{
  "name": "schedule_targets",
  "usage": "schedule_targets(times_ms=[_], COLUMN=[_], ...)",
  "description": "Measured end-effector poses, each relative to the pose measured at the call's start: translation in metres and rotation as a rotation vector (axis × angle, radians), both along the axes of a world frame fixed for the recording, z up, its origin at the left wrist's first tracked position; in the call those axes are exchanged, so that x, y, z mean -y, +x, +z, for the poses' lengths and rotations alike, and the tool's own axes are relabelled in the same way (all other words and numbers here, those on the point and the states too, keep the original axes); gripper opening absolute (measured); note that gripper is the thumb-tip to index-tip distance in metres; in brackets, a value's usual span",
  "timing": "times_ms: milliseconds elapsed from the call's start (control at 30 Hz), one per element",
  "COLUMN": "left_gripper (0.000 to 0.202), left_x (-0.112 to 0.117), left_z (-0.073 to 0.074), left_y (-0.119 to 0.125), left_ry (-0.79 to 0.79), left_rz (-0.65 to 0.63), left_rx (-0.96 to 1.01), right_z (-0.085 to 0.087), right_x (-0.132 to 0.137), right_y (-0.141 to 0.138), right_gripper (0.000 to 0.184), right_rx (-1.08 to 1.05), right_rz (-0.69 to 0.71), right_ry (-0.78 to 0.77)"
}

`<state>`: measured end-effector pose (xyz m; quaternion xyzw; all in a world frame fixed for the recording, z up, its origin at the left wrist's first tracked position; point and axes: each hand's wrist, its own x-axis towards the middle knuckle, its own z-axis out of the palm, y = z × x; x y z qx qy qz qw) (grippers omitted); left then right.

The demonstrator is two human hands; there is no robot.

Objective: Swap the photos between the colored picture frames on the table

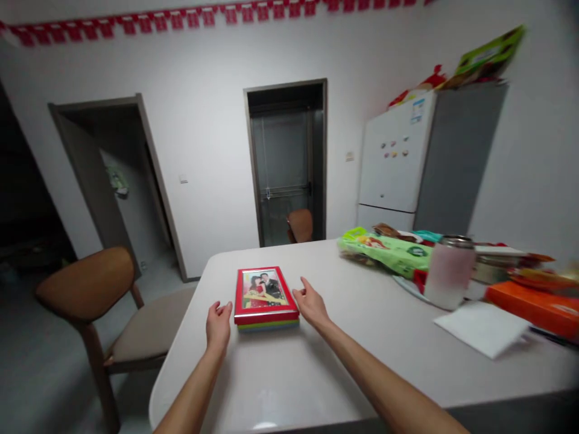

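Observation:
A red picture frame (289,301) with a photo of two people lies flat on the white table (271,386). Under it are green and blue layers (268,327), stacked edge to edge; whether these are more frames I cannot tell. My left hand (218,325) is just off the stack's left side, fingers loosely bent and holding nothing. On the other side, my right hand (311,303) is beside the right edge with thumb and forefinger apart. It is very close to the red frame; contact is hard to make out.
At the table's right stand a pink-white bottle (450,274), a green package (389,252), an orange box (534,304) and a white paper sheet (484,327). A brown chair (90,286) is at the left, and a fridge (393,163) stands behind.

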<state>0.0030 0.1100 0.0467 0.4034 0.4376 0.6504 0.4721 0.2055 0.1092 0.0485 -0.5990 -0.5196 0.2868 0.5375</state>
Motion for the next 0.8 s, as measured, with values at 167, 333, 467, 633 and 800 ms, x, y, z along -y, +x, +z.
schedule_targets(times_ms=[167, 333, 467, 633, 800], left_gripper=[0.052, 0.071, 0.075, 0.048, 0.059], left_x=[0.031, 0.059, 0.061, 0.054, 0.056], left_z=[0.077, 0.113, 0.089, 0.071, 0.085], left_y=[0.023, 0.043, 0.041, 0.034, 0.025], left_ry=[0.198, 0.451, 0.383, 0.153, -0.067], left_rz=[-0.126, -0.533, -0.564, -0.472, -0.610], left_rx=[0.039, 0.150, 0.185, 0.264, 0.190], right_z=[0.061, 0.095, 0.073, 0.058, 0.075], right_x=[0.027, 0.065, 0.067, 0.060, 0.063], right_y=[-0.051, -0.077, -0.074, -0.072, -0.078], right_gripper=[0.068, 0.071, 0.072, 0.036, 0.049], right_rx=[-0.271, -0.561, -0.568, -0.738, -0.671], right_rz=[0.267, 0.497, 0.488, 0.404, 0.411], right_ry=[0.359, 0.521, 0.427, 0.192, 0.037])
